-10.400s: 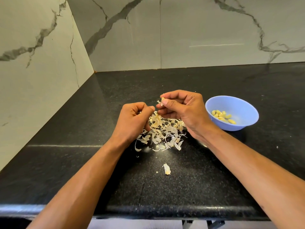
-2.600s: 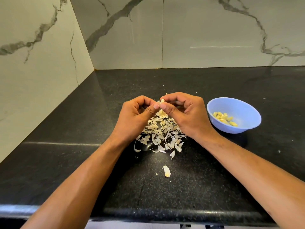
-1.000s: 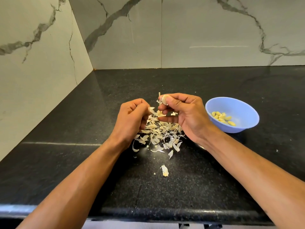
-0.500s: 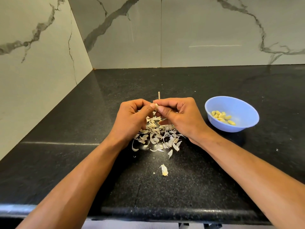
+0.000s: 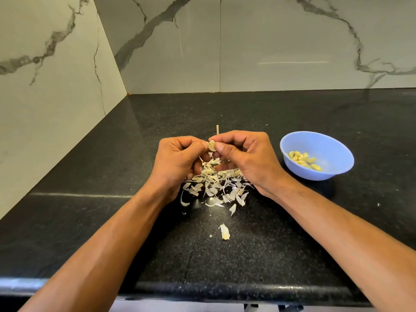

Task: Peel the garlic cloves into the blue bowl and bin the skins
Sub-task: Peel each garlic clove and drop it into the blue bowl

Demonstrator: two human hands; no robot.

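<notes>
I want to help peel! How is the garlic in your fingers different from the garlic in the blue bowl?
The garlic clove in the fingers is a single piece, pinched in the air between the left hand and right hand, pale with papery skin on it. The cloves in the bowl are several, lying loose in the blue bowl, bare and yellower. Both are garlic.

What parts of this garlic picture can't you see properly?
- Garlic clove, head view: mostly covered by the fingertips of the left hand and right hand.
- Skin pile: far part hidden beneath both hands.
- Peeled cloves in blue bowl: too small to count.
- Bin: outside the frame.
</notes>
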